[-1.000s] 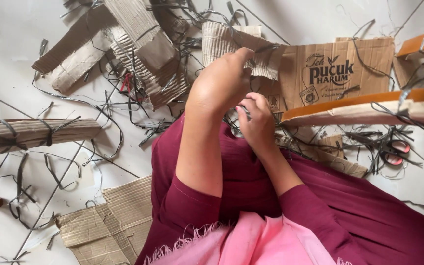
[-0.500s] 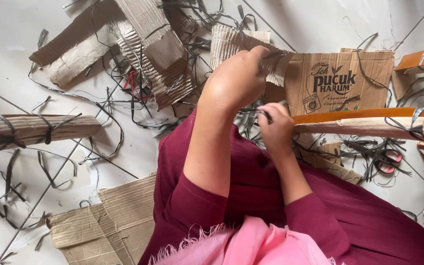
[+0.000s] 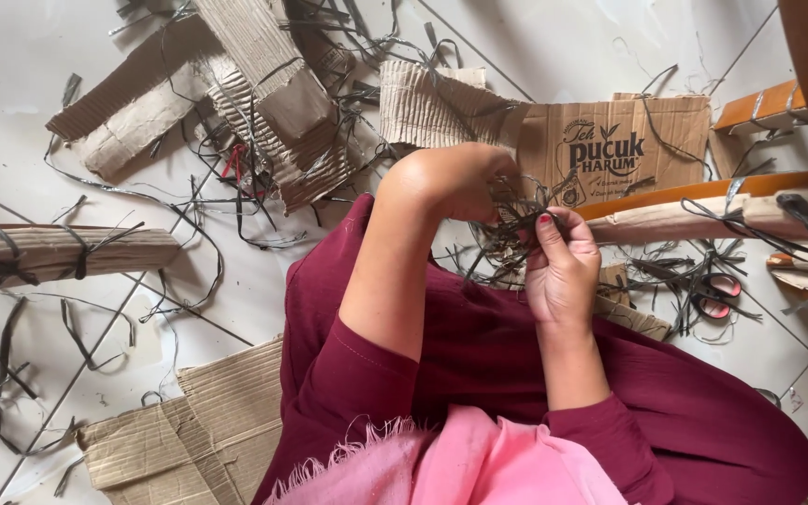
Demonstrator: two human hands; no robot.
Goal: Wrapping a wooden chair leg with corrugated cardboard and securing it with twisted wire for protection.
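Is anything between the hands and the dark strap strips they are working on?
Nothing visible: the right hand and left hand already grip the tangle of dark flat plastic strap strips directly.

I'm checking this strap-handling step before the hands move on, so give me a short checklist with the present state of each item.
1. Right hand grips the dark straps between its fingers: ok.
2. Left hand is at the same bundle: ok, though its fingertips are hidden, so its grip cannot be told.
3. Straps free of tangles: not ok, they loop and cross between the hands.
4. Scissors nearby: ok, they lie on the floor to the right, half under loose straps.
5. Wrapped wooden piece beside the right hand: ok, it lies apart from both hands.
6. Floor around tidy: not ok, cardboard scraps and strap offcuts lie scattered.
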